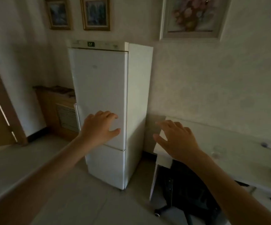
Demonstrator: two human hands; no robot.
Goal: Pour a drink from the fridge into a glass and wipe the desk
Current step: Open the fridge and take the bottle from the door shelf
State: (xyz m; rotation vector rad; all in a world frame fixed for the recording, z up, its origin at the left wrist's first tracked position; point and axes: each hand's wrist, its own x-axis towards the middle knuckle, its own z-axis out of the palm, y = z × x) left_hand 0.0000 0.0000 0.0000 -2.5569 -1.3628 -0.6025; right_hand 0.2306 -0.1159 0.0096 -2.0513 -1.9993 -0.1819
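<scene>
Fingers spread, empty on both: left hand (99,127) w/ arm outstretched before fridge (99,88), right hand (176,140) over desk (238,153).

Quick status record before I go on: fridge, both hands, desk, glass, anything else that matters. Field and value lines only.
fridge: white, two doors, both shut; display reads 02
left hand: open, empty, raised in front of the upper door; contact unclear
right hand: open, empty, over the desk's near corner
desk: white, right of the fridge, against the wall
glass: clear, on the desk, looks empty
drink: not in view
chair: black, under the desk
</scene>
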